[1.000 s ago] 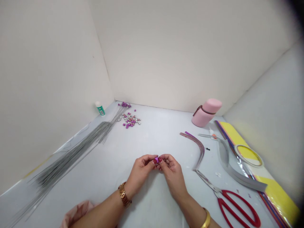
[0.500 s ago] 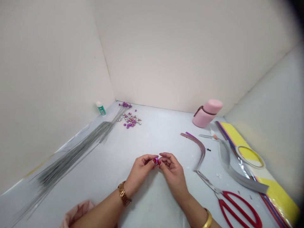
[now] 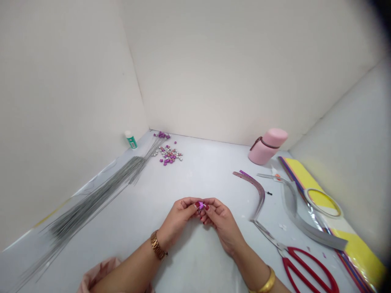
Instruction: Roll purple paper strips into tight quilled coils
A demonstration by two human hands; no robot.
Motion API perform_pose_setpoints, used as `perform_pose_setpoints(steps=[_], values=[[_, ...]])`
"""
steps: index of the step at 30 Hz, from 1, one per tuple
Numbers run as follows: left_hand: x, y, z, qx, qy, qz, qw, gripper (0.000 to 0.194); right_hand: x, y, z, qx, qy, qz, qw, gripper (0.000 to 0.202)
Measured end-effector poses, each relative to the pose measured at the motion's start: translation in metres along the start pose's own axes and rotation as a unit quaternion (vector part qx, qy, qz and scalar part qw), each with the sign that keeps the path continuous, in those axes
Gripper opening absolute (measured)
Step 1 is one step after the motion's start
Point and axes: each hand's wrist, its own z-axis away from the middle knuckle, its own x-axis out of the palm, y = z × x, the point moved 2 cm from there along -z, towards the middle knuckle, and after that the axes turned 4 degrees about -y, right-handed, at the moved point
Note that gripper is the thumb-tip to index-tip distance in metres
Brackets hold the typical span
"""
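Observation:
A small shiny purple folded paper star [image 3: 201,206] is pinched between both hands above the front middle of the table. My left hand [image 3: 183,211] closes on its left side with thumb and index finger. From the other side, the thumb and fingertips of my right hand [image 3: 220,217] press against it. The fingers cover most of the star. Beyond the hands, to the left, lies a pile of small purple, pink and silver stars [image 3: 169,154]. Thin paper strips [image 3: 259,191] in purple and silver-pink curve on the table to the right.
Red-handled scissors [image 3: 284,248] lie at the right front. Further right are grey strips [image 3: 317,234], a tape roll [image 3: 308,201] and yellow sheets [image 3: 363,260]. A pink bottle [image 3: 265,148] stands at the back. Grey wires [image 3: 100,197] and a glue stick [image 3: 131,140] are left.
My right hand's fingertips have closed in on the purple star, and its index finger now meets the left one. More of the star shows between the thumbs.

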Motion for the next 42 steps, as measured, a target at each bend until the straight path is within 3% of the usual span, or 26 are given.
perform_pose_setpoints(steps=[5,12,18,20,25,28,32,37,42], values=[[-0.006,-0.007,-0.002,0.01,0.029,-0.03,0.999,0.019,-0.002,0.003,0.0,-0.028,0.016,0.046,0.998,0.017],[-0.005,-0.003,0.0,0.062,0.057,-0.158,0.984,0.015,-0.004,0.007,0.002,-0.044,0.046,0.063,0.996,0.021],[-0.002,0.004,0.005,0.136,0.055,-0.292,0.945,0.017,0.001,0.001,0.003,-0.02,0.016,0.031,0.999,0.029],[-0.002,0.004,0.005,0.127,0.047,-0.272,0.953,0.016,0.002,0.0,0.004,-0.014,0.003,0.025,1.0,0.031],[0.004,-0.002,0.002,0.062,-0.02,-0.092,0.994,0.017,0.004,0.001,0.005,-0.023,-0.005,0.032,0.999,0.027],[0.006,-0.005,0.0,0.06,-0.01,-0.033,0.998,0.016,0.006,0.001,0.006,-0.019,-0.007,0.027,0.999,0.028],[0.006,-0.006,-0.001,0.053,-0.018,-0.013,0.998,0.013,0.009,0.003,0.007,-0.024,-0.018,0.059,0.998,0.029],[0.006,-0.004,-0.001,0.055,-0.007,-0.017,0.998,0.012,0.006,0.006,0.008,-0.094,0.002,0.213,0.973,0.025],[0.007,-0.006,0.0,0.047,-0.007,-0.01,0.999,0.013,0.005,0.01,0.008,-0.092,-0.014,0.253,0.963,0.028]])
